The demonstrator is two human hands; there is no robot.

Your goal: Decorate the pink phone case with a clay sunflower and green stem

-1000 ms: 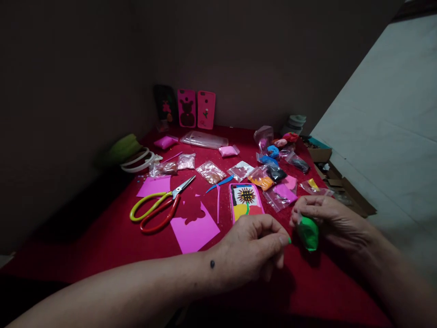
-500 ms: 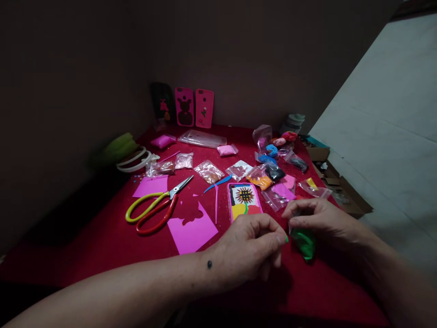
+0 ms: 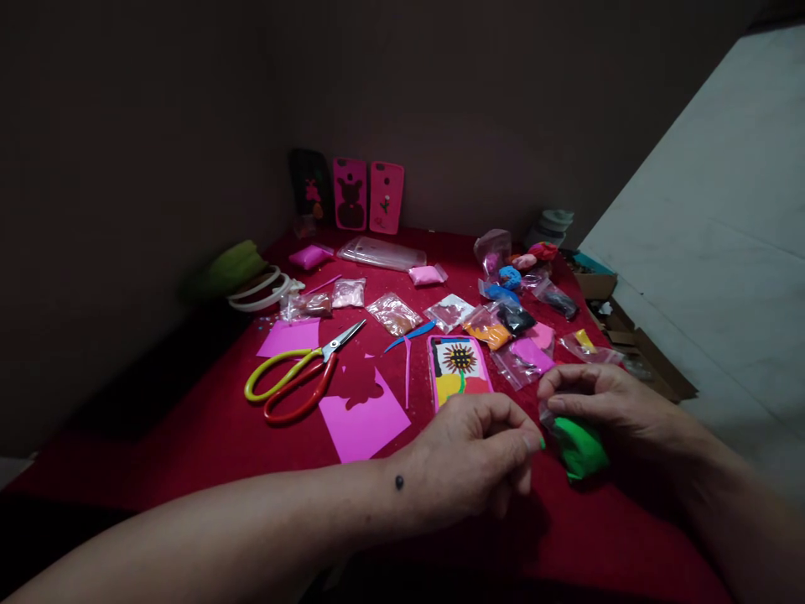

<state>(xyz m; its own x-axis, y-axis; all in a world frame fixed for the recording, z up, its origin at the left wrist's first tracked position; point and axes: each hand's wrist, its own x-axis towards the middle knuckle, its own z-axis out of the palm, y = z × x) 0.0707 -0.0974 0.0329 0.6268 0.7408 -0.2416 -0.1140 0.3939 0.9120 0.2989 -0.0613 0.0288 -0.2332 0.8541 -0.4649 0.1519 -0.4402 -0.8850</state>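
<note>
Between the thumb and fingers of my left hand [image 3: 478,453] is pinched a tiny bit of green clay [image 3: 542,443]. My right hand [image 3: 604,407] grips the top of a clear plastic bag of green clay [image 3: 579,449], which hangs toward the table's front. Partly behind my left hand lies a pink-rimmed phone case [image 3: 460,369] with a sunflower picture in several colours; its lower end is hidden. A pink modelling tool [image 3: 407,373] and a blue one [image 3: 410,335] lie left of the case.
Scissors [image 3: 305,373] with yellow and red handles lie at left, by a cut pink sheet [image 3: 365,424]. Several clay bags, including an orange one [image 3: 490,334], spread across the red cloth [image 3: 207,457]. Decorated phone cases [image 3: 350,193] lean on the back wall. Cardboard boxes [image 3: 654,356] stand at right.
The whole scene has shifted slightly right in view. The green clay bag shows more of its face beneath my right hand. Both hands keep their grips.
</note>
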